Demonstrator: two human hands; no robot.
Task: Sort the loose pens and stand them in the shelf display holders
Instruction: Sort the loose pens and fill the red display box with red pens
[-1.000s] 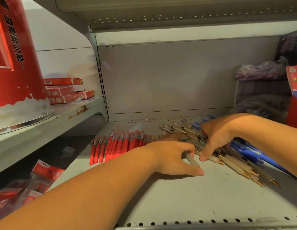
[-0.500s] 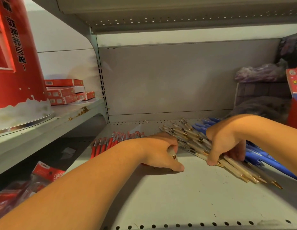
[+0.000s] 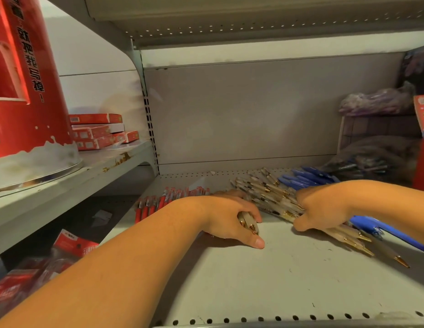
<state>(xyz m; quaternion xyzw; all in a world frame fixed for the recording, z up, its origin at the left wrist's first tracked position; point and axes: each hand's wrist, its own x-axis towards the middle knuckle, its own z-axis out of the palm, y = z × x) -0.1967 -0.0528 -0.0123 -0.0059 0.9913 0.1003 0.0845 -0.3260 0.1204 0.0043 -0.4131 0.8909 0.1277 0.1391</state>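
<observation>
Grey metal shelf (image 3: 265,280), perforated near edge, matte and scuffed. On it I log three pen groups: red pens (image 3: 158,202) in flat row far left, clear gold-tipped pens (image 3: 265,190) heaped at centre, blue pens (image 3: 308,179) far right. Left hand (image 3: 229,218) clenched round two clear pens (image 3: 247,221), gold cone tips pointing near. Right hand (image 3: 322,204) pressed palm-down on clear heap; can't tell whether it grasps any.

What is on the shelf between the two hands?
Head view: pale gold-tipped pens fan between left hand and right hand; nearer, the shelf is bare.
</observation>
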